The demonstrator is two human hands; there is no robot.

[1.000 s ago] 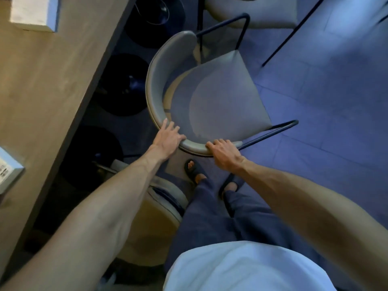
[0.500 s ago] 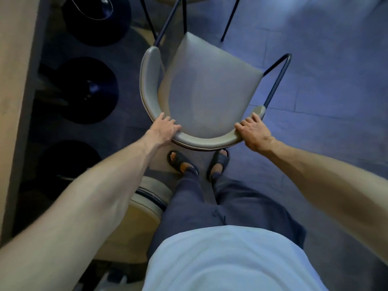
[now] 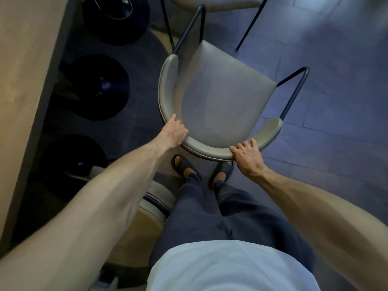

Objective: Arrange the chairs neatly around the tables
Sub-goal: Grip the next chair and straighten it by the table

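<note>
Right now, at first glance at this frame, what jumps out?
The grey chair with its curved backrest fills the centre, seen from above. The left hand and right hand grip the near curve of the backrest on either side. A wooden table runs down the left edge, with three black round bases on the dark floor beside it. The person's sandalled feet stand just behind the chair.

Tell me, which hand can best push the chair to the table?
Probably the right hand. It grips the chair on the side away from the table, so it can push that way. The left hand holds the table side.
</note>
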